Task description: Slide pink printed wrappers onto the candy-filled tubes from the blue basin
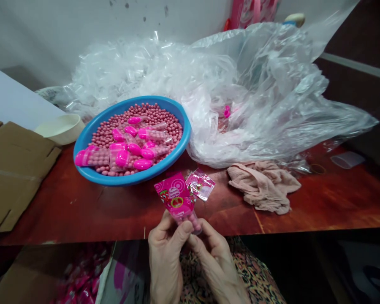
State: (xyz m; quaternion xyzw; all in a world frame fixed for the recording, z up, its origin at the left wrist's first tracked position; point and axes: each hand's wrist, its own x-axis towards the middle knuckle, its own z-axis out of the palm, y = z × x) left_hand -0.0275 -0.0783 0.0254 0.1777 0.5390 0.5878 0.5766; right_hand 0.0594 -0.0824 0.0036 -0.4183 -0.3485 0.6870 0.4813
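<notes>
Between my two hands, at the table's front edge, is a clear candy tube (194,223) filled with pink balls, with a printed pink wrapper (176,194) over its upper part. My left hand (168,253) is closed on it from the left, thumb pressed across the front. From the right, the fingertips of my right hand (213,255) pinch the tube's lower end. Just behind lies another pink wrapper (201,184), flat and shiny. A blue basin (186,137) of pink candy balls stands beyond, with several filled tubes with bright pink caps (144,164) on top.
Clear plastic bags (256,122) and a heap of clear tubes (120,67) line the back. A beige cloth (264,185) lies at right, near a clear cup (347,160). Left are a white bowl (61,128) and cardboard (14,169). Below sits a box of pink packets (82,278).
</notes>
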